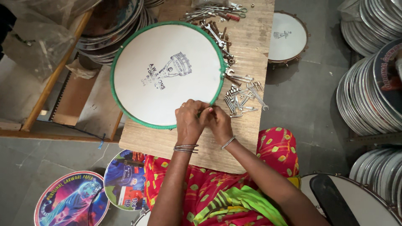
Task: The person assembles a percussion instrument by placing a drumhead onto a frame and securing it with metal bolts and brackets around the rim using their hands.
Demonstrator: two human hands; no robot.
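Note:
A round white drum head with a green rim (167, 71) lies flat on a low wooden board (247, 33). My left hand (189, 121) and my right hand (218, 122) meet at the rim's near edge, fingertips pinched together on the green hoop. What sits between the fingertips is too small to make out. Bangles ring both wrists. Just right of my hands lies a heap of small metal spanners and bolts (243, 96).
More tools (215, 12) lie at the board's far end. Another white drum (287, 37) sits beyond it. Stacks of metal-rimmed drums (368, 92) stand at right, a further stack (113, 29) at upper left. Colourful printed discs (71, 201) lie on the floor.

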